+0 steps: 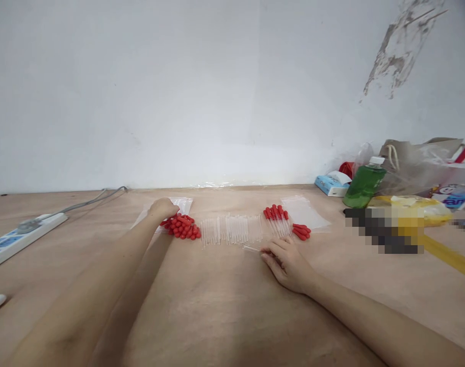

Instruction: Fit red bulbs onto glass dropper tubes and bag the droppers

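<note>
My left hand (162, 208) is at the left edge of a pile of red rubber bulbs (184, 228), its fingers curled down against them. The fingertips are hidden, so a grip on a bulb cannot be made out. My right hand (284, 260) rests low over the table, thumb and fingers pinched on thin clear dropper tubes (251, 248) that point left. Between the hands, more clear tubes (236, 229) lie side by side in rows. Just beyond my right hand are several droppers with red bulbs (276, 213) on clear stems, and another small group of red bulbs (301, 232).
Clear plastic bags (305, 213) lie behind both groups. A power strip (26, 237) with a grey cable is at the left. On the right are a tissue pack (332, 184), a green bottle (364, 184), plastic bags and yellow packaging (427, 209). A wall closes the back.
</note>
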`<state>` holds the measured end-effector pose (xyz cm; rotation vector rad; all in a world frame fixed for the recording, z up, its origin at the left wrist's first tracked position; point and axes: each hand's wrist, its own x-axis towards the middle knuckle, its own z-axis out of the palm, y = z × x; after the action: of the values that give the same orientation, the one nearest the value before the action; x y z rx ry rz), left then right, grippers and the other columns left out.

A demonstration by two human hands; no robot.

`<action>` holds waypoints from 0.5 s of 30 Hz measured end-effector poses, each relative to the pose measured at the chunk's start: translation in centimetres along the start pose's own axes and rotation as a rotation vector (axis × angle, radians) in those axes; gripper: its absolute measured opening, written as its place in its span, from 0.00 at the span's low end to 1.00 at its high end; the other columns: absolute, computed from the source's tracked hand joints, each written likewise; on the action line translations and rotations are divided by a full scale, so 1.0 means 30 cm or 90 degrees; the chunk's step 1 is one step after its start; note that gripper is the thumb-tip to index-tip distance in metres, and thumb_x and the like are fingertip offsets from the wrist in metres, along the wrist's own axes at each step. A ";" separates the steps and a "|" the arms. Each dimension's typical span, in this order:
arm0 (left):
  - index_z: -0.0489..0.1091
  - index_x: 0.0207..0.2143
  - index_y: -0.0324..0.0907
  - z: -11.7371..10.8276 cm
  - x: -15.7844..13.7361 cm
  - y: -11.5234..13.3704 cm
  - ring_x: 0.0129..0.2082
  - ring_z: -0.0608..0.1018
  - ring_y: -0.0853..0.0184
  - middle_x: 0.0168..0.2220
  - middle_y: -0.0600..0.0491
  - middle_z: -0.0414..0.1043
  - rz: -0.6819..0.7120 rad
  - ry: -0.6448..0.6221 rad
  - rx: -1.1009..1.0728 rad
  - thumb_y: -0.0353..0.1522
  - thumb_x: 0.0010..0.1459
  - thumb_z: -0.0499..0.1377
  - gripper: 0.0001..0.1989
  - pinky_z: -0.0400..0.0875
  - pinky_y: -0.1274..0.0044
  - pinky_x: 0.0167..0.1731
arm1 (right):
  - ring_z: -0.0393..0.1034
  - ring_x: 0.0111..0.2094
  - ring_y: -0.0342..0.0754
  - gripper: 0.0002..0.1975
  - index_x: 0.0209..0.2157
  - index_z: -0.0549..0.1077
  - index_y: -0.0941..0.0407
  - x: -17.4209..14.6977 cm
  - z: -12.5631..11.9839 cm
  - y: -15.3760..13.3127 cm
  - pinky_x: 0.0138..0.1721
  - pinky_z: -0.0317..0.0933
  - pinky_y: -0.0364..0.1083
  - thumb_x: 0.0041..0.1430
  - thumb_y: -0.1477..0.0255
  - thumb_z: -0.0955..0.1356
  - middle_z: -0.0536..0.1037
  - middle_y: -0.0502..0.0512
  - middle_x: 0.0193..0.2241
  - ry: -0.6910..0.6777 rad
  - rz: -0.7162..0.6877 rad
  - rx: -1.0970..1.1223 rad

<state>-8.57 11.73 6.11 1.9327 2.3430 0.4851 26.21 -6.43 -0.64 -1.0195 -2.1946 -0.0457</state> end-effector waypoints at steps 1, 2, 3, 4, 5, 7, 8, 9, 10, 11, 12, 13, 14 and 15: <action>0.69 0.17 0.38 -0.001 -0.003 0.004 0.31 0.75 0.52 0.24 0.41 0.73 -0.015 -0.011 0.016 0.34 0.37 0.56 0.07 0.65 0.72 0.27 | 0.64 0.30 0.45 0.07 0.33 0.68 0.57 0.000 -0.001 0.000 0.35 0.53 0.46 0.57 0.75 0.59 0.72 0.54 0.28 0.001 -0.003 -0.003; 0.69 0.17 0.38 -0.003 -0.006 0.007 0.32 0.75 0.53 0.25 0.41 0.74 -0.031 -0.023 0.030 0.34 0.37 0.56 0.08 0.65 0.73 0.27 | 0.64 0.30 0.45 0.07 0.33 0.68 0.57 0.000 -0.001 0.000 0.35 0.53 0.46 0.57 0.76 0.59 0.72 0.54 0.28 0.001 -0.005 -0.006; 0.70 0.18 0.38 -0.004 -0.008 0.009 0.32 0.75 0.53 0.27 0.42 0.74 -0.044 -0.035 0.042 0.34 0.38 0.56 0.08 0.65 0.73 0.27 | 0.64 0.30 0.45 0.07 0.33 0.68 0.57 0.001 -0.002 0.000 0.35 0.53 0.46 0.57 0.76 0.59 0.72 0.54 0.28 0.000 -0.005 -0.009; 0.70 0.19 0.38 -0.006 -0.009 0.010 0.32 0.75 0.54 0.28 0.42 0.74 -0.052 -0.044 0.050 0.34 0.39 0.55 0.08 0.66 0.74 0.26 | 0.64 0.30 0.45 0.07 0.33 0.68 0.57 0.001 -0.003 -0.001 0.35 0.53 0.46 0.57 0.76 0.59 0.72 0.54 0.28 -0.001 -0.005 -0.010; 0.70 0.20 0.38 -0.007 -0.009 0.010 0.32 0.75 0.55 0.29 0.42 0.74 -0.057 -0.050 0.056 0.34 0.39 0.55 0.09 0.66 0.74 0.26 | 0.64 0.30 0.45 0.07 0.33 0.68 0.56 0.002 -0.003 -0.001 0.35 0.53 0.46 0.57 0.76 0.60 0.72 0.54 0.28 -0.003 -0.003 -0.011; 0.70 0.20 0.37 -0.008 -0.007 0.009 0.34 0.75 0.54 0.31 0.41 0.74 -0.064 -0.057 0.068 0.35 0.39 0.56 0.09 0.66 0.75 0.26 | 0.64 0.30 0.45 0.07 0.33 0.68 0.56 0.003 -0.004 -0.002 0.35 0.53 0.46 0.57 0.76 0.60 0.72 0.54 0.28 -0.007 0.000 -0.010; 0.70 0.20 0.37 -0.009 -0.005 0.008 0.35 0.75 0.54 0.32 0.41 0.74 -0.067 -0.059 0.074 0.35 0.39 0.56 0.09 0.66 0.75 0.26 | 0.64 0.30 0.45 0.07 0.33 0.68 0.56 0.004 -0.004 -0.003 0.35 0.53 0.46 0.57 0.77 0.60 0.72 0.53 0.28 -0.009 0.001 -0.009; 0.70 0.20 0.37 -0.009 -0.004 0.007 0.35 0.75 0.53 0.32 0.40 0.74 -0.071 -0.060 0.079 0.35 0.38 0.57 0.09 0.66 0.75 0.26 | 0.64 0.30 0.45 0.06 0.33 0.68 0.56 0.004 -0.005 -0.003 0.35 0.52 0.46 0.57 0.76 0.60 0.72 0.53 0.28 -0.012 0.003 -0.010; 0.70 0.20 0.37 -0.010 -0.003 0.007 0.35 0.75 0.53 0.32 0.40 0.74 -0.074 -0.062 0.083 0.35 0.38 0.57 0.09 0.65 0.74 0.26 | 0.64 0.30 0.45 0.06 0.33 0.68 0.57 0.005 -0.005 -0.003 0.35 0.52 0.46 0.57 0.76 0.60 0.72 0.53 0.28 -0.014 0.004 -0.011; 0.69 0.19 0.37 -0.011 -0.002 0.007 0.35 0.75 0.52 0.31 0.40 0.74 -0.078 -0.064 0.086 0.35 0.38 0.58 0.09 0.65 0.74 0.26 | 0.64 0.30 0.45 0.06 0.33 0.68 0.57 0.005 -0.004 -0.003 0.35 0.52 0.46 0.57 0.76 0.60 0.72 0.53 0.28 -0.015 0.004 -0.012; 0.69 0.19 0.37 -0.013 -0.002 0.009 0.34 0.75 0.52 0.30 0.40 0.74 -0.082 -0.067 0.087 0.35 0.37 0.58 0.08 0.65 0.74 0.25 | 0.64 0.30 0.45 0.06 0.33 0.68 0.57 0.005 -0.004 -0.003 0.35 0.52 0.46 0.57 0.76 0.60 0.72 0.54 0.28 -0.016 0.003 -0.012; 0.69 0.18 0.38 -0.017 -0.002 0.011 0.33 0.75 0.53 0.29 0.41 0.74 -0.084 -0.072 0.086 0.34 0.37 0.58 0.08 0.65 0.75 0.25 | 0.64 0.30 0.45 0.07 0.33 0.68 0.57 0.004 -0.003 -0.003 0.35 0.52 0.46 0.57 0.76 0.59 0.72 0.54 0.28 -0.015 0.002 -0.011; 0.68 0.18 0.38 -0.022 -0.002 0.014 0.32 0.75 0.54 0.27 0.42 0.74 -0.086 -0.079 0.084 0.34 0.38 0.58 0.07 0.65 0.75 0.25 | 0.64 0.31 0.45 0.07 0.33 0.68 0.57 0.004 -0.003 -0.003 0.36 0.52 0.47 0.57 0.75 0.59 0.72 0.54 0.29 -0.016 0.002 -0.009; 0.68 0.17 0.38 -0.029 -0.002 0.017 0.31 0.75 0.55 0.25 0.43 0.74 -0.086 -0.086 0.079 0.33 0.38 0.57 0.06 0.65 0.75 0.24 | 0.64 0.31 0.45 0.07 0.33 0.68 0.57 0.003 -0.002 -0.002 0.36 0.52 0.47 0.57 0.76 0.59 0.72 0.54 0.29 -0.017 0.002 -0.006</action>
<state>-8.29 11.58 7.06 1.7764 2.4468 0.1970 26.15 -6.44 -0.53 -1.0342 -2.2191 -0.0401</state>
